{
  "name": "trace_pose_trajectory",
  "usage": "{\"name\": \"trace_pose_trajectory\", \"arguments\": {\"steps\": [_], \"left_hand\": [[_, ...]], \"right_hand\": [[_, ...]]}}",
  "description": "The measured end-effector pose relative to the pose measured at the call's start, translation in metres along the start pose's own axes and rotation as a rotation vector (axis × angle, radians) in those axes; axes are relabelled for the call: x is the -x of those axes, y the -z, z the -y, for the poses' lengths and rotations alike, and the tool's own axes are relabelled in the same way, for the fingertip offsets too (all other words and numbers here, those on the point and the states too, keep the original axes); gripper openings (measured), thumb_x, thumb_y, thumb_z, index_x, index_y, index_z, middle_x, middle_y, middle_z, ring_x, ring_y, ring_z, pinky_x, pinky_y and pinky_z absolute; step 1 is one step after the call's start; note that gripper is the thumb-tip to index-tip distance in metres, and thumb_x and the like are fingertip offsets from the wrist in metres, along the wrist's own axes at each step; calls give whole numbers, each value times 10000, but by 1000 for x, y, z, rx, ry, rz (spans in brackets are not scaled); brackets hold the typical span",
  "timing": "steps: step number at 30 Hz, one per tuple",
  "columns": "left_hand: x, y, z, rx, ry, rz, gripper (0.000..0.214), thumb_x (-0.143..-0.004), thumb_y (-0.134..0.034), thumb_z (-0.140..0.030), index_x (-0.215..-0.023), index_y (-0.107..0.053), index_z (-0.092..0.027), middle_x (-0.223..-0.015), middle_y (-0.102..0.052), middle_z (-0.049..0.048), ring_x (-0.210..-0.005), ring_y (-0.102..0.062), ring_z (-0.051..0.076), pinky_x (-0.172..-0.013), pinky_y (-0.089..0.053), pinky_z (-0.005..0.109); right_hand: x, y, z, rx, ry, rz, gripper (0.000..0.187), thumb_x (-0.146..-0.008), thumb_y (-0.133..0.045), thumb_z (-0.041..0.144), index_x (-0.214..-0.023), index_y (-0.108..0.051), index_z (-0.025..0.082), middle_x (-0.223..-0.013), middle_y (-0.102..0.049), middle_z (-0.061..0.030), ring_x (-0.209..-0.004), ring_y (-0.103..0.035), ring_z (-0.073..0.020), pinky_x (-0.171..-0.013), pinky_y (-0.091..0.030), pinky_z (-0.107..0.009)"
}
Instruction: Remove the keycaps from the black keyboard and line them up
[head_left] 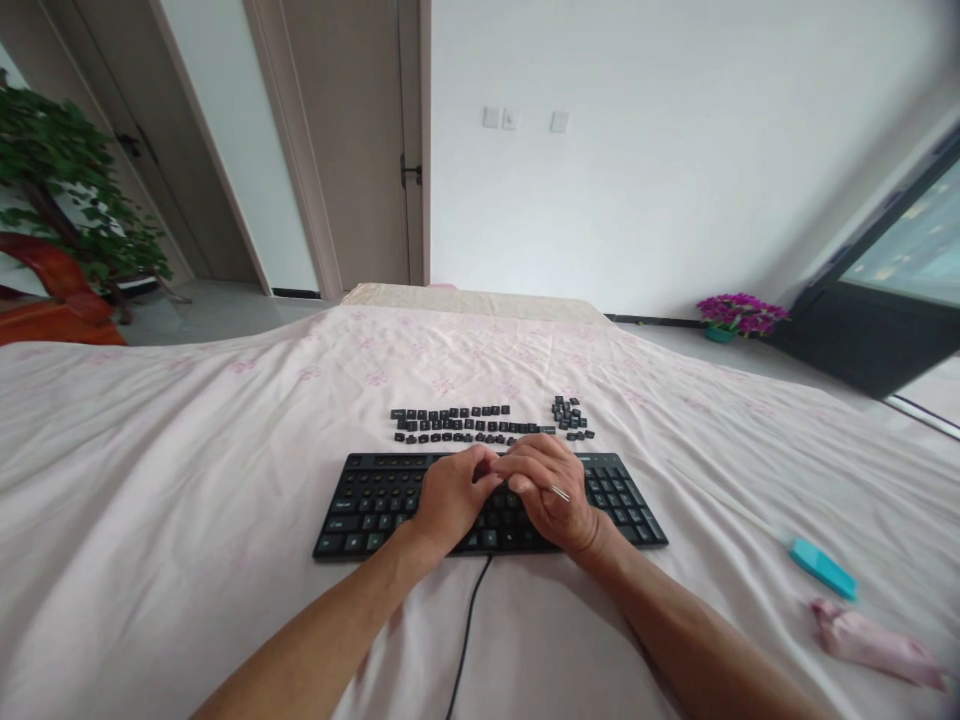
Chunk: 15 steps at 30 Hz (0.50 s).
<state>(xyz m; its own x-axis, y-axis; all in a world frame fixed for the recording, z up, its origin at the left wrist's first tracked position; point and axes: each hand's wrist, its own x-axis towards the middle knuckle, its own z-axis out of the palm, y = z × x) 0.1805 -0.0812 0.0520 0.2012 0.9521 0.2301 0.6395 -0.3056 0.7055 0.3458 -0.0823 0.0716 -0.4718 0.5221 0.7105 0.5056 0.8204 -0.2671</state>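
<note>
A black keyboard (352, 510) lies on the pink sheet, with some keys off in its upper rows. Both hands are over its middle, their fingertips nearly meeting near the top rows. My left hand (454, 495) is closed in a pinch; what its fingers hold, if anything, is hidden. My right hand (551, 490) is closed around a thin metal tool (559, 492), whose two slim ends stick out below the fingers; its other end is out of sight. Just beyond the keyboard, loose black keycaps (454, 425) lie in rows, with a smaller cluster of keycaps (568, 412) to the right.
The keyboard's cable (471, 610) runs towards me between my forearms. At the right on the wrinkled sheet (225, 600) lie a turquoise flat object (823, 568) and a crumpled pink cloth item (874, 640). A wall, doors and potted plants stand beyond.
</note>
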Motion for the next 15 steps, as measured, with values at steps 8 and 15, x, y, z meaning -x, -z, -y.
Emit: {"name": "trace_pose_trajectory", "arguments": {"steps": [8,15], "left_hand": [[-3,-3,7,186,65,-82,269,-750,-635,-197,-1011,-599,-252,-777,-706,-49,-727,-656,136,-708,-457,252],[-4,-5,10,334,52,-126,310,-764,-639,-213,-1061,-553,-226,-783,-708,-17,-699,-668,142,-689,-494,253]], "right_hand": [[-16,9,-8,37,-301,81,283,-959,-392,288,-1063,-644,215,-926,-659,-64,-827,-608,-162,-730,-442,-263],[-17,8,-17,78,-361,361,174,-876,-560,321,-891,-717,249,-888,-705,-21,-815,-638,-165,-677,-418,-233]]}}
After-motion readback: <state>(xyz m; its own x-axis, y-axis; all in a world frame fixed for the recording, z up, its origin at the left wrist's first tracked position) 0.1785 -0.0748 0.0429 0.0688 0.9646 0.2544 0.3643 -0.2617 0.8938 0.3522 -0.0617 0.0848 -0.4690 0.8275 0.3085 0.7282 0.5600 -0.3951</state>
